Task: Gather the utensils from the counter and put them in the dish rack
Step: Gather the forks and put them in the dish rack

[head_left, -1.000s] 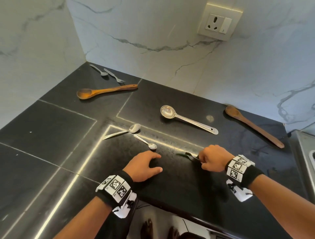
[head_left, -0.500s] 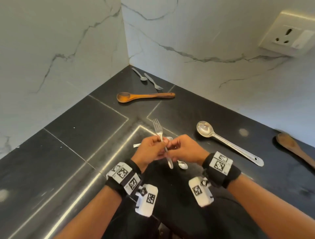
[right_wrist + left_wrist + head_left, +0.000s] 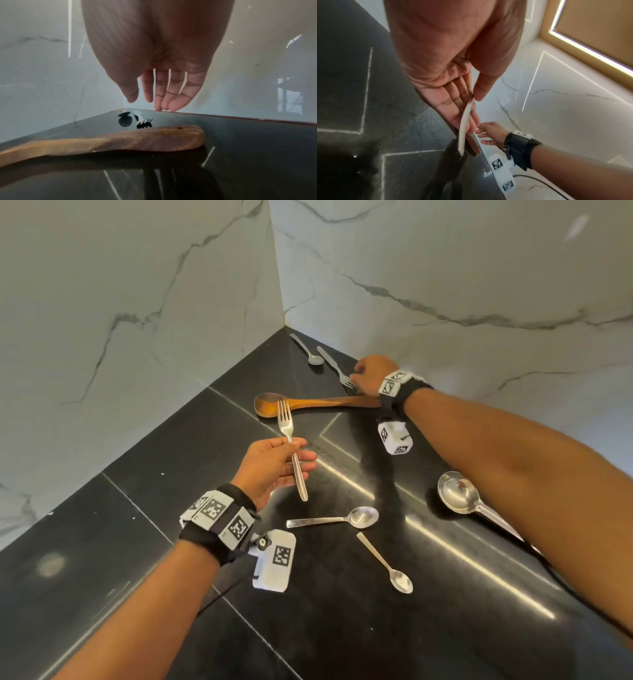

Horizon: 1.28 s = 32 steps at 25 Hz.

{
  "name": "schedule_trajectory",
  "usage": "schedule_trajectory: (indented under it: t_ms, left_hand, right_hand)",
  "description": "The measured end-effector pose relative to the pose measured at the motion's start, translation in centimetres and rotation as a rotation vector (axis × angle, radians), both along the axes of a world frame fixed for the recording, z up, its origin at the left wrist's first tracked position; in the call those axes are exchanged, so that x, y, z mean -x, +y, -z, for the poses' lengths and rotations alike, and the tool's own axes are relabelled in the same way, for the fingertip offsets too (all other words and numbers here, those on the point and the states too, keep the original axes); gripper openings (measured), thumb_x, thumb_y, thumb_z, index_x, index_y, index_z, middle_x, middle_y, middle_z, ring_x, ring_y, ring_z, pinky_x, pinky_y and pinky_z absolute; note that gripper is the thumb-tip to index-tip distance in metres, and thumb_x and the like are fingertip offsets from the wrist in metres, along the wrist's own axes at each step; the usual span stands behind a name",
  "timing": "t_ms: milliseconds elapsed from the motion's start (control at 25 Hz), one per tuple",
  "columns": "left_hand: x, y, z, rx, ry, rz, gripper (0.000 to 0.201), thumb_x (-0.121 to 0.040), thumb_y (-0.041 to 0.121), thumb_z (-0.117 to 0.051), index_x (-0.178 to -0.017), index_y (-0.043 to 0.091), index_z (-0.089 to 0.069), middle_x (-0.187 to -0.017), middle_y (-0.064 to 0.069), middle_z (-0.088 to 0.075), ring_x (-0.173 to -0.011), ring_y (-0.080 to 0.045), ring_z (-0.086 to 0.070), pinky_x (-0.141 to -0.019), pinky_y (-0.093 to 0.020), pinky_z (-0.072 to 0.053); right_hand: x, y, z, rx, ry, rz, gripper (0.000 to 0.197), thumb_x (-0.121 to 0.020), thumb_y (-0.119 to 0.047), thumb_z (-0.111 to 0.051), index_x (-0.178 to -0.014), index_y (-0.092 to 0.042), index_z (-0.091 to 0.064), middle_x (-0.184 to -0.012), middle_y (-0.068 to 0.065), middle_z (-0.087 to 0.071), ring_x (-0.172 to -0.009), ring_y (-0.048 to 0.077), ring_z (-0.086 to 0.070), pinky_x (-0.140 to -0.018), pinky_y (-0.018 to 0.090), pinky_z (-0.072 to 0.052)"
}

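Observation:
My left hand point(image 3: 297, 451) pinches a steel fork point(image 3: 287, 426) by its handle, tines up, above the black counter point(image 3: 171, 508). The left wrist view shows the handle point(image 3: 465, 121) lying across straight fingers with the thumb on it. My right hand point(image 3: 354, 375) reaches to the far corner, over the tines of a second fork point(image 3: 334, 364). Its fingers point(image 3: 161, 94) are straight and hold nothing above that fork point(image 3: 143, 120). A small spoon point(image 3: 311, 356) lies beside it. A wooden spoon point(image 3: 308, 404) lies just in front. No dish rack is in view.
Two teaspoons point(image 3: 342, 518) point(image 3: 388, 568) and a large steel serving spoon point(image 3: 459, 498) lie on the counter nearer me, the last partly under my right forearm. Marble walls point(image 3: 137, 302) meet in the corner behind the far utensils.
The right hand picked the fork off the counter and passed it to the left hand. Now the left hand holds it alone and the right hand has reached to the far corner.

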<state>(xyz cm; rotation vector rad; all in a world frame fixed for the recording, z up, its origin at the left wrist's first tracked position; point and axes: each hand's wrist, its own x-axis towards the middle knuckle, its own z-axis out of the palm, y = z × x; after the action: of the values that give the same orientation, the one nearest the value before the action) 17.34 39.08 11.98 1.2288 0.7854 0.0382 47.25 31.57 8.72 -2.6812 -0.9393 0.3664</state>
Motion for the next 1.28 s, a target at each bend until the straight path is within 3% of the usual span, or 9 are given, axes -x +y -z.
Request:
schedule_trajectory:
  t_ms: [200,360,480,600,720,880,1040,1120,1280]
  left_hand:
    - [-0.3,1.0,0.8,-0.006,0.034,0.027,0.026,-0.103,0.013,-0.044,-0.12,0.003,-0.06,-0.107,-0.019,-0.074,-0.094,-0.027,-0.074,-0.082,-0.035,-0.061]
    - [0.2,1.5,1.3,-0.039,0.051,0.047,0.026,-0.103,0.014,-0.044,-0.121,0.005,-0.06,-0.11,-0.014,-0.074,-0.099,-0.028,-0.073,-0.083,-0.036,-0.06]
    - [0.2,1.1,1.5,-0.071,0.042,0.046,0.025,-0.102,0.014,-0.046,-0.121,0.005,-0.061,-0.111,-0.011,-0.074,-0.096,-0.023,-0.073,-0.082,-0.034,-0.059]
    - [0.5,0.7,1.4,-0.09,-0.007,0.036,0.024,-0.101,0.013,-0.049,-0.119,0.007,-0.063,-0.106,-0.011,-0.075,-0.091,-0.021,-0.071,-0.084,-0.034,-0.059]
    - [1.2,0.3,1.1,-0.139,-0.066,0.013,0.023,-0.1,0.013,-0.053,-0.118,0.009,-0.067,-0.095,-0.01,-0.073,-0.086,-0.018,-0.07,-0.087,-0.038,-0.058]
    - [1.9,-1.4,0.2,-0.173,-0.124,0.043,0.02,-0.097,0.011,-0.057,-0.112,0.013,-0.07,-0.095,-0.011,-0.071,-0.093,-0.023,-0.07,-0.088,-0.038,-0.058]
    - [2.4,-4.4,-0.9,-0.231,-0.173,0.112,0.018,-0.096,0.01,-0.058,-0.108,0.013,-0.071,-0.095,-0.01,-0.072,-0.092,-0.022,-0.07,-0.085,-0.037,-0.06]
    - [2.8,-5.9,-1.4,-0.269,-0.203,0.147,0.019,-0.096,0.008,-0.057,-0.109,0.01,-0.071,-0.095,-0.012,-0.072,-0.09,-0.022,-0.07,-0.085,-0.037,-0.06]
    - [4.4,-9.2,-2.2,-0.306,-0.238,0.313,0.019,-0.098,0.006,-0.053,-0.106,0.005,-0.071,-0.099,-0.02,-0.073,-0.089,-0.027,-0.072,-0.081,-0.034,-0.061]
  right_hand:
    - [-2.5,3.5,3.3,0.066,0.033,0.099,0.039,-0.085,-0.045,-0.066,-0.087,-0.006,-0.061,-0.086,0.015,-0.062,-0.078,0.034,-0.06,-0.068,0.034,-0.046]
    - [-3.2,3.8,4.3,0.01,0.074,0.156,0.029,-0.078,-0.036,-0.068,-0.079,-0.007,-0.064,-0.073,0.01,-0.062,-0.069,0.033,-0.062,-0.058,0.032,-0.045]
    - [-3.9,2.8,3.1,-0.033,0.103,0.199,0.025,-0.078,-0.028,-0.07,-0.081,-0.003,-0.068,-0.074,0.013,-0.066,-0.07,0.033,-0.065,-0.056,0.031,-0.046]
    - [-3.2,0.5,-0.1,-0.148,0.044,0.213,0.026,-0.082,-0.023,-0.065,-0.065,-0.004,-0.063,-0.059,0.012,-0.053,-0.057,0.027,-0.049,-0.05,0.027,-0.036]
    - [-0.7,-4.0,-3.4,-0.381,-0.032,0.149,0.017,-0.08,-0.025,-0.068,-0.081,-0.013,-0.08,-0.071,0.006,-0.07,-0.065,0.016,-0.059,-0.059,0.024,-0.042]
    - [7.3,-10.2,-6.1,-0.795,0.163,0.072,0.007,-0.084,-0.019,-0.076,-0.088,-0.013,-0.076,-0.07,-0.016,-0.072,-0.064,-0.005,-0.066,-0.064,0.01,-0.048]
    - [15.2,-13.3,-6.5,-0.938,0.344,0.068,0.005,-0.091,-0.017,-0.07,-0.095,-0.015,-0.072,-0.082,-0.002,-0.074,-0.076,0.008,-0.07,-0.069,0.021,-0.055]
    - [18.7,-14.3,-6.6,-0.95,0.476,0.077,0.009,-0.091,-0.014,-0.069,-0.099,-0.014,-0.073,-0.084,-0.002,-0.074,-0.076,0.007,-0.07,-0.068,0.02,-0.055]
    - [23.9,-15.7,-5.9,-1.003,0.506,0.086,0.027,-0.09,-0.009,-0.07,-0.117,-0.009,-0.071,-0.094,0.005,-0.077,-0.083,0.01,-0.073,-0.075,0.023,-0.057]
